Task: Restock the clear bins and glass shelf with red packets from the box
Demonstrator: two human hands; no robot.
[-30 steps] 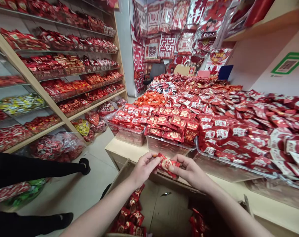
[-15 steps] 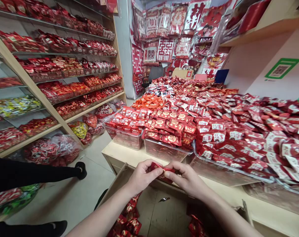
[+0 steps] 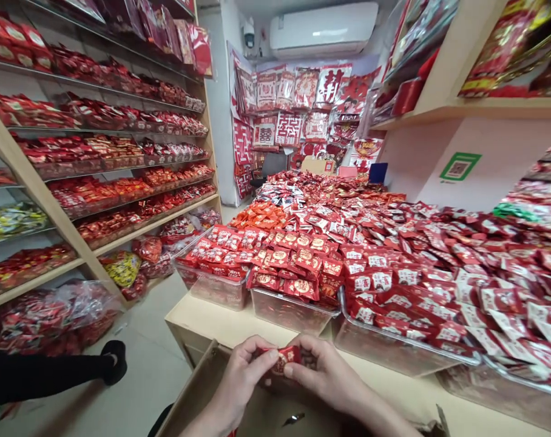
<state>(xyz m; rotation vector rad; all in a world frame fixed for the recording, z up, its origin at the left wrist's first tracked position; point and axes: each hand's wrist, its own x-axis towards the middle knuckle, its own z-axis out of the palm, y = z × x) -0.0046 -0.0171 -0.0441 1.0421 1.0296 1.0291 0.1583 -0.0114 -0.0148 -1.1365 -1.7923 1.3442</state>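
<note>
A small red wrapped candy packet (image 3: 286,359) with gold print is held up between my two hands, just in front of the counter. My left hand (image 3: 240,379) pinches its left end between thumb and fingers. The right end sits in the closed fingers of my right hand (image 3: 326,371). Under my hands is an open box (image 3: 191,391), its inside largely hidden by my hands and forearms. A small shiny dark scrap (image 3: 294,419) shows below the packet. Closest beyond my hands is a clear plastic bin (image 3: 294,309) heaped with red packets (image 3: 300,288).
More clear bins, such as the large right one (image 3: 403,358), line the pale counter edge (image 3: 179,321). Packed shelves (image 3: 148,240) rise on the left. A person's black-clad leg (image 3: 39,376) and dark shoe (image 3: 115,362) stand at lower left. A shelf (image 3: 507,109) juts out at upper right.
The view has tilted up, bringing the air conditioner into sight. Both my hands still hold the packet; its printed face now shows more fully. The red packets at the bottom have mostly left the view.
</note>
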